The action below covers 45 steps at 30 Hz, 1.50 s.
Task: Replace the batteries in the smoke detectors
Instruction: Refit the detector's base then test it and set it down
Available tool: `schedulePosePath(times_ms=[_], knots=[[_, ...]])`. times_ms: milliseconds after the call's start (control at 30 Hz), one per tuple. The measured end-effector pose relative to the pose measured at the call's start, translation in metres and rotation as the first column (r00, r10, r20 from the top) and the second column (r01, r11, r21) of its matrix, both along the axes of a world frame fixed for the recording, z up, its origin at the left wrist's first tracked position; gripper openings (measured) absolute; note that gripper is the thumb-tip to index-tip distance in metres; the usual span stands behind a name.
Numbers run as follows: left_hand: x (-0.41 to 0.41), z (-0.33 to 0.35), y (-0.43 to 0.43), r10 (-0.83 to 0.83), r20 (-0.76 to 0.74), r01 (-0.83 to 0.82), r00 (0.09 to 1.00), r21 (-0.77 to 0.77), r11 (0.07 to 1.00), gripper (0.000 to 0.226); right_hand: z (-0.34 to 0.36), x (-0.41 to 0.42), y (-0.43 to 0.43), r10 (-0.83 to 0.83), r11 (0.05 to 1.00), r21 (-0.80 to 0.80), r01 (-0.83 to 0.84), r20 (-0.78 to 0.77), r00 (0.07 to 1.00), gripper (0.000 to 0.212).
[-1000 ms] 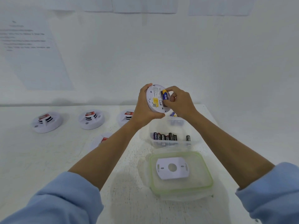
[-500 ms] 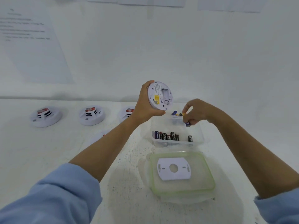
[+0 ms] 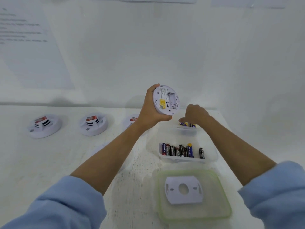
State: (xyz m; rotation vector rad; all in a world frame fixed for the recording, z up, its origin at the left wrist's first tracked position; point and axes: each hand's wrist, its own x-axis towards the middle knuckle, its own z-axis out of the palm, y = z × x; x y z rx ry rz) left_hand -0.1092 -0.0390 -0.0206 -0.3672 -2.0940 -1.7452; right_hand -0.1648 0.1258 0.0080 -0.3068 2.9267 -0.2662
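Note:
My left hand (image 3: 151,111) holds a round white smoke detector (image 3: 165,100) up off the table, its back turned to me. Its battery bay looks empty, and a yellow label sits beside the bay. My right hand (image 3: 195,113) reaches down into a small clear tub (image 3: 187,130) at the back. The fingertips touch the blue-and-yellow batteries (image 3: 187,124) in that tub. Whether the fingers grip one is hidden. A nearer clear tub (image 3: 212,157) holds a row of several upright batteries (image 3: 180,150).
A green-rimmed clear lid (image 3: 228,210) lies nearest me with a white mounting plate (image 3: 183,189) on it. Two smoke detectors (image 3: 44,125) (image 3: 93,123) sit at the left, and a third (image 3: 132,120) shows partly behind my left wrist. The table's right edge runs close to the tubs.
My right hand pulled the blue-and-yellow battery out of the detector and carried it down to the far tub. The left hand kept the detector raised, and the view tilted down a little.

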Motion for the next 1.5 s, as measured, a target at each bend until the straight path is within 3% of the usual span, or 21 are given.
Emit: schedulePosePath(times_ms=[167,267,367,500,600,700,800,867,933,1000,1233,1400,1500], knots=[[-0.006,-0.002,-0.003,0.014,0.014,-0.014,1.000,-0.009,1.000,0.100,-0.007,-0.009,-0.016,0.070,0.979,0.190,-0.073,0.023,0.997,0.041],[-0.007,-0.001,-0.005,0.023,0.021,-0.022,1.000,-0.021,1.000,0.100,-0.011,-0.010,-0.019,0.098,0.975,0.197,-0.105,0.041,0.994,0.033],[-0.006,-0.001,-0.005,0.030,0.014,-0.030,0.999,-0.032,0.999,0.100,-0.016,-0.012,-0.019,0.116,0.988,0.102,-0.120,0.048,0.992,0.036],[-0.003,-0.001,-0.004,0.031,0.021,-0.031,0.999,-0.021,0.999,0.100,-0.023,-0.014,-0.016,0.142,0.987,-0.080,-0.137,0.065,0.988,0.017],[0.001,-0.001,-0.004,0.026,0.030,-0.026,0.999,-0.008,1.000,0.100,-0.022,-0.014,-0.011,0.154,0.963,-0.234,-0.131,0.084,0.984,0.027],[0.005,-0.003,-0.007,0.004,0.043,-0.005,0.999,0.029,1.000,0.100,-0.005,-0.011,-0.004,0.077,0.850,-0.527,-0.009,0.107,0.991,0.027],[0.009,-0.003,-0.011,-0.008,0.049,0.006,0.999,0.054,0.999,0.100,0.025,-0.002,0.005,-0.036,0.582,-0.809,0.086,0.079,0.996,0.030],[0.011,-0.002,-0.010,-0.014,0.043,0.011,0.999,0.066,0.998,0.100,0.044,0.012,0.007,-0.048,0.469,-0.883,0.030,0.009,0.999,0.024],[0.014,0.000,-0.007,-0.028,0.034,0.025,0.999,0.080,0.996,0.102,0.057,0.028,0.004,-0.012,0.494,-0.868,-0.051,-0.066,0.998,0.013],[0.017,0.003,-0.003,-0.054,0.027,0.051,0.998,0.095,0.994,0.104,0.062,0.042,-0.001,0.018,0.581,-0.806,-0.110,-0.123,0.992,0.010],[0.032,0.009,0.009,-0.087,0.035,0.082,0.996,0.124,0.989,0.105,0.056,0.072,-0.009,0.110,0.777,-0.573,-0.262,-0.286,0.952,0.025],[0.042,0.009,0.009,-0.124,0.058,0.117,0.991,0.117,0.986,0.098,0.053,0.076,0.006,0.263,0.793,-0.483,-0.371,-0.278,0.924,0.035],[0.046,0.009,0.010,-0.155,0.074,0.147,0.985,0.103,0.984,0.098,0.055,0.072,0.017,0.275,0.761,-0.512,-0.399,-0.302,0.913,0.033]])
